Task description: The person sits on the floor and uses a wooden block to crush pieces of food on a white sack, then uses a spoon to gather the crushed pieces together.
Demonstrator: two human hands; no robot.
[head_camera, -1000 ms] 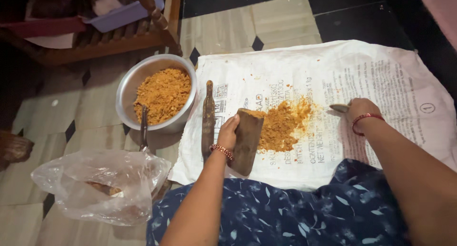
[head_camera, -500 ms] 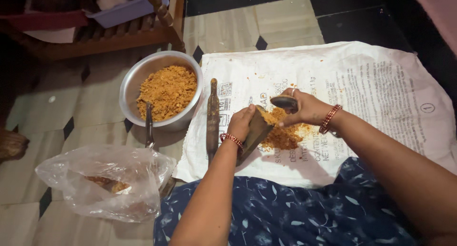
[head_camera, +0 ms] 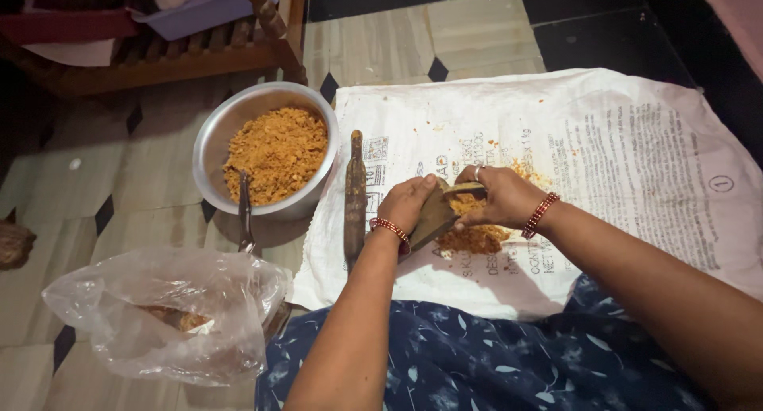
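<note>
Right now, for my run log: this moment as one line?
left hand: holds flat scraper | right hand: on scraper edge | orange crumbs beneath

One metal bowl, one plastic bag, one printed sack, two hands, three red bangles.

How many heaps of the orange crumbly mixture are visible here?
2. One fills the metal bowl on the floor, at. The other lies on the white sack, partly hidden under both hands.
</note>
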